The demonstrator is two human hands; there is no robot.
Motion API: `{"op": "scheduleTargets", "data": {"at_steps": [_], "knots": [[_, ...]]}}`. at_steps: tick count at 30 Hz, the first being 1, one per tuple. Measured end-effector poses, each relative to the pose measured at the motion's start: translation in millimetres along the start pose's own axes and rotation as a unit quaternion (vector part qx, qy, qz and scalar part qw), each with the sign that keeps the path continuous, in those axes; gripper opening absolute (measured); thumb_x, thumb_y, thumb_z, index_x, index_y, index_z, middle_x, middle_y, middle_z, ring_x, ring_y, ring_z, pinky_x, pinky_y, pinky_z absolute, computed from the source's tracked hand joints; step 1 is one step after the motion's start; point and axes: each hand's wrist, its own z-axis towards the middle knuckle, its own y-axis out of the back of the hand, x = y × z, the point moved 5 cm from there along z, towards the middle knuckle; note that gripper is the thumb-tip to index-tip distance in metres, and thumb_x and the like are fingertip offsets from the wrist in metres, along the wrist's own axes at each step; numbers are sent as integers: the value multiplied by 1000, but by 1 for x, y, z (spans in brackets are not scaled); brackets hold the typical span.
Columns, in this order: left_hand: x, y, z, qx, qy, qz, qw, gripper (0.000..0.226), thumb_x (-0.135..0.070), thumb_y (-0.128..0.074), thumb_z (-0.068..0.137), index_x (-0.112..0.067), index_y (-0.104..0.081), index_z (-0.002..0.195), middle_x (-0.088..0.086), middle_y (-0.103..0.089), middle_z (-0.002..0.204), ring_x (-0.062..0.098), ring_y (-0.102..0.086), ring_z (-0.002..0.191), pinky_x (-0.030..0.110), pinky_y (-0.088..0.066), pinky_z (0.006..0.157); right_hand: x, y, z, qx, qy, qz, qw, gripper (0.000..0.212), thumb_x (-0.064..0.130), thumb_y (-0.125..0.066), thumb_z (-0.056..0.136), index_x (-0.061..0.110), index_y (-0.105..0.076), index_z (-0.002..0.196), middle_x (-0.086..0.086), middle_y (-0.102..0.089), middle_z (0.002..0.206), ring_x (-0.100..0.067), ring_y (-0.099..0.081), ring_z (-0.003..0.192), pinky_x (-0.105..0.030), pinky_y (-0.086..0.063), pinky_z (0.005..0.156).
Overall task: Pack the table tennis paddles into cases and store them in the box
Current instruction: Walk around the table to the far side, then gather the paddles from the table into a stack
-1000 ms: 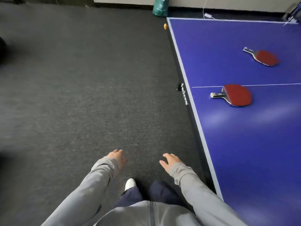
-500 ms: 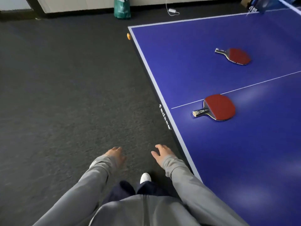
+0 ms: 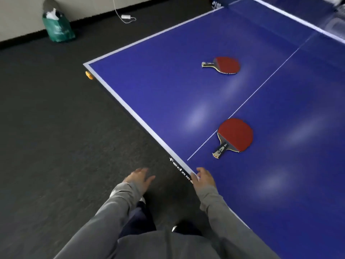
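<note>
Two red paddles lie flat on the blue table tennis table (image 3: 168, 94). The near paddle (image 3: 234, 134) rests by the white centre line, its handle pointing toward me. The far paddle (image 3: 226, 64) lies further back with its handle to the left. My right hand (image 3: 204, 177) hovers over the table's near edge, fingers relaxed and holding nothing, a short way below the near paddle's handle. My left hand (image 3: 140, 178) hangs over the dark carpet, fingers loose and empty. No case or box is in view.
An orange ball (image 3: 89, 75) sits by the table's far left corner. A green bag (image 3: 57, 28) leans against the wall, and a white charger with cable (image 3: 125, 16) lies on the carpet. My feet stand close to the table's edge.
The view has swung right and closer to the table. Both paddles now appear nearer, and my right hand has come from over the carpet to the table's edge.
</note>
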Motion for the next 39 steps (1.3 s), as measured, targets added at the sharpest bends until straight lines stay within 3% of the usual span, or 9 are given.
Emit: {"op": "scheduleTargets", "data": {"at_steps": [8, 14, 20, 23, 27, 30, 34, 39], "knots": [[-10, 80, 74, 4, -105, 13, 994, 53, -43, -47, 93, -14, -42, 137, 8, -46, 140, 24, -43, 130, 35, -33, 109, 2, 28, 30, -192, -160, 120, 961, 46, 29, -56, 90, -2, -47, 124, -21, -54, 117, -35, -50, 112, -39, -40, 96], [-28, 93, 117, 46, -125, 20, 991, 53, -41, -51, 92, -13, -43, 137, 9, -47, 139, 26, -46, 127, 33, -34, 108, -15, 46, 57, -262, -259, 123, 921, 57, 38, -59, 87, 0, -43, 126, -20, -46, 128, -36, -42, 122, -46, -41, 95], [-59, 102, 163, 40, -134, 2, 990, 47, -32, -55, 92, -10, -47, 134, 8, -51, 135, 24, -50, 122, 27, -32, 103, -24, 49, 96, -291, -295, 133, 900, 65, 45, -65, 81, 1, -43, 124, -20, -47, 128, -36, -41, 122, -50, -40, 94], [-74, 110, 187, 28, -140, 7, 990, 47, -32, -53, 93, -12, -46, 135, 7, -51, 135, 24, -50, 122, 31, -36, 104, -22, 47, 113, -308, -313, 122, 890, 66, 46, -68, 77, 2, -46, 120, -18, -51, 123, -36, -46, 118, -49, -38, 96], [-97, 117, 212, 11, -146, -17, 989, 44, -30, -54, 93, -10, -49, 132, 7, -55, 129, 24, -55, 115, 30, -38, 98, -22, 47, 122, -339, -338, 131, 868, 55, 33, -71, 76, 0, -49, 113, -20, -57, 115, -38, -49, 113, -47, -35, 94], [-115, 124, 229, 6, -148, -32, 988, 42, -26, -56, 92, -8, -52, 129, 9, -58, 125, 24, -58, 110, 28, -38, 95, -18, 50, 127, -374, -337, 166, 848, 43, 20, -71, 74, -3, -51, 103, -22, -61, 98, -41, -56, 96, -48, -42, 86], [-140, 139, 258, -10, -165, -49, 985, 37, -23, -59, 90, -6, -57, 124, 11, -62, 119, 25, -61, 105, 28, -40, 92, -11, 53, 136, -401, -343, 228, 818, 38, 17, -69, 75, 0, -48, 101, -19, -61, 88, -40, -58, 83, -47, -48, 78], [-186, 172, 316, -44, -200, -79, 976, 35, -13, -61, 88, 0, -58, 121, 17, -63, 113, 31, -61, 104, 37, -44, 93, -3, 71, 165, -438, -344, 262, 788, 36, 13, -69, 76, 2, -44, 101, -16, -58, 84, -41, -58, 78, -43, -45, 72]]}}
